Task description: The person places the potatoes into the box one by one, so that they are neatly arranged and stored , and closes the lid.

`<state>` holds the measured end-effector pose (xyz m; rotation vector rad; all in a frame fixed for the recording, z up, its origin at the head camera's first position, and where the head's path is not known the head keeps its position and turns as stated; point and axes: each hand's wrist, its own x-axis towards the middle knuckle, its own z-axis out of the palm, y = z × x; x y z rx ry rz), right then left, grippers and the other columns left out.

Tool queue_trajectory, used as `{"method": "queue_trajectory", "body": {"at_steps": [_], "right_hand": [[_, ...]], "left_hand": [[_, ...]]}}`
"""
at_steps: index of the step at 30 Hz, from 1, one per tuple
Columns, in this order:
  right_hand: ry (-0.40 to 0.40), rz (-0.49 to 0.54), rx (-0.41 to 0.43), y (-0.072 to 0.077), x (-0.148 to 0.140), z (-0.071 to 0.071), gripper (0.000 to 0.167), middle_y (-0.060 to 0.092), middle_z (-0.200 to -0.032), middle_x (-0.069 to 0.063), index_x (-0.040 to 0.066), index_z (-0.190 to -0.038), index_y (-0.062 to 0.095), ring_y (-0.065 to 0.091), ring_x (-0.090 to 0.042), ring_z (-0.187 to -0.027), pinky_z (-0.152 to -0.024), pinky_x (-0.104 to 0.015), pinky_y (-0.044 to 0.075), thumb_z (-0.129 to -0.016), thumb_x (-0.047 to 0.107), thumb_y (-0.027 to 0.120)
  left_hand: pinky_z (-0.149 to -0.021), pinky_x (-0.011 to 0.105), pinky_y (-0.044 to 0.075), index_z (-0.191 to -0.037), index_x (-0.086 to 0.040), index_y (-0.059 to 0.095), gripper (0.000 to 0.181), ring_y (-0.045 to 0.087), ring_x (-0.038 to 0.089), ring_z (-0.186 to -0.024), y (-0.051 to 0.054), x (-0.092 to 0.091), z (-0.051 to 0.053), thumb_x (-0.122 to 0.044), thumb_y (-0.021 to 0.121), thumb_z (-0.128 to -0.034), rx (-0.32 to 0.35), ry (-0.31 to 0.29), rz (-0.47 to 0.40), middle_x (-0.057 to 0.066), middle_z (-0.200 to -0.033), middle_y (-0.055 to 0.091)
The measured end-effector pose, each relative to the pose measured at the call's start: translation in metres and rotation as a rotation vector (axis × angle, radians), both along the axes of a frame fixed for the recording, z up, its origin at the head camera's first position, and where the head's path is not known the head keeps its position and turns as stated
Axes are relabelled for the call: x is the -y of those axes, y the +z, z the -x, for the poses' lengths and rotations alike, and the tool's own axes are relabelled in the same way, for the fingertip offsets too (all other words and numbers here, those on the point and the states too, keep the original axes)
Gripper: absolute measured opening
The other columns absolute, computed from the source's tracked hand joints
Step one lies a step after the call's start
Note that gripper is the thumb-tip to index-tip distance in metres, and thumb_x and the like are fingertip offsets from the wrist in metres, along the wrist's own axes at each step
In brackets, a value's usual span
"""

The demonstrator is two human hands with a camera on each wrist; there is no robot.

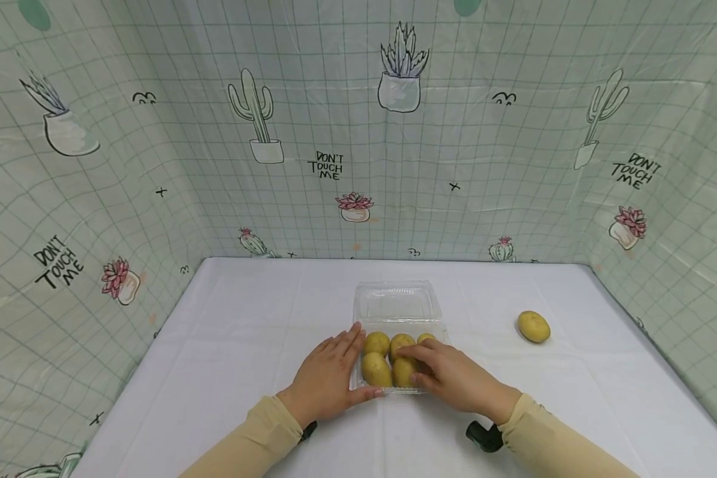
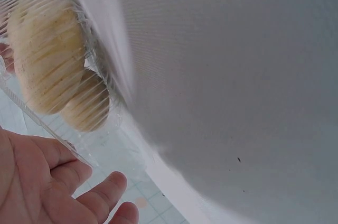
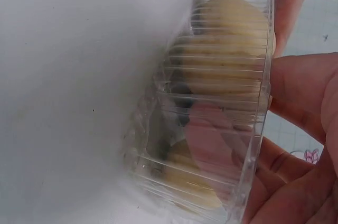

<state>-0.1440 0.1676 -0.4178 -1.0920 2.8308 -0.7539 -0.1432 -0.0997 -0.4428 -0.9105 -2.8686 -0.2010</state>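
A clear plastic clamshell box [image 1: 398,302] stands on the table, its lid tipped back away from me. Several yellow potatoes [image 1: 376,369] sit in its base; ribbed plastic walls [image 3: 222,73] show them from the side. My left hand [image 1: 327,375] rests along the box's left side with the fingers extended, thumb at the front rim. My right hand [image 1: 454,377] reaches over the right part, thumb and fingers around the front middle potato [image 1: 403,373]. In the right wrist view, some fingers dip inside the box beside that potato. Another potato [image 1: 425,337] lies partly hidden behind the right hand.
A single potato [image 1: 534,326] lies on the white tablecloth [image 1: 263,312] to the right of the box. Grid-patterned curtains [image 1: 454,153] with plant drawings enclose the table at the back and both sides. A black strap piece [image 1: 484,436] hangs below the right wrist.
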Motion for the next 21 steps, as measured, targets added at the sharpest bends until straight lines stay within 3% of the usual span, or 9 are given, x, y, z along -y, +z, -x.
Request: {"method": "queue_trajectory", "body": {"at_steps": [21], "right_hand": [[0.007, 0.043, 0.033, -0.0053, -0.0003, 0.0035, 0.041, 0.056, -0.103, 0.003, 0.008, -0.131, 0.063, 0.055, -0.013, -0.083, -0.072, -0.026, 0.049, -0.092, 0.014, 0.074]], "left_hand": [[-0.113, 0.046, 0.033, -0.156, -0.003, 0.03, 0.102, 0.038, 0.031, -0.141, -0.0011, -0.0005, 0.0009, -0.079, 0.041, -0.0889, 0.028, 0.009, -0.002, 0.013, -0.162, 0.024]]}}
